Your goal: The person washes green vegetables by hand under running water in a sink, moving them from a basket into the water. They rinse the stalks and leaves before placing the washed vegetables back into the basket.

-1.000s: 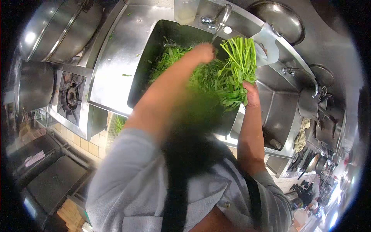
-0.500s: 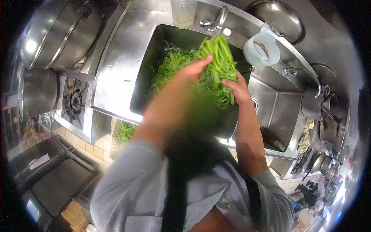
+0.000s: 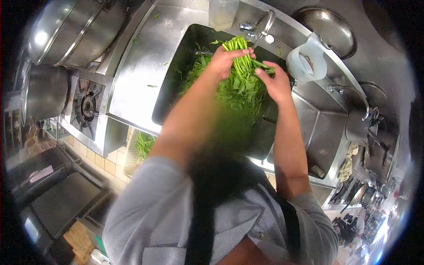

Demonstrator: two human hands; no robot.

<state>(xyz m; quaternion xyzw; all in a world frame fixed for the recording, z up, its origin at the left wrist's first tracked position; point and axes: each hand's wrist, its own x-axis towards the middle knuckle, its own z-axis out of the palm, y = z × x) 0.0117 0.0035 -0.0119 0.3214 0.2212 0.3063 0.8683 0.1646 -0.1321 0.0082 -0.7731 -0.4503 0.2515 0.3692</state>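
Observation:
My left hand is closed round the stems of a bunch of leafy greens. The cut stem ends point up toward the tap, and the leaves hang down over the dark sink basin. On the bunch's right side, my right hand pinches a green stalk between thumb and fingers. More loose greens lie in the basin behind my left forearm. Part of the lower leaves is blurred.
A tap stands behind the basin, with a translucent container to its left and a white plastic jug to its right. A second steel sink lies right. Below the counter, a basket holds greens. A gas burner is left.
My left hand has shifted up to the stems, with the bunch hanging lower beneath it. The right hand has moved off the leaves and up, and now pinches a stalk.

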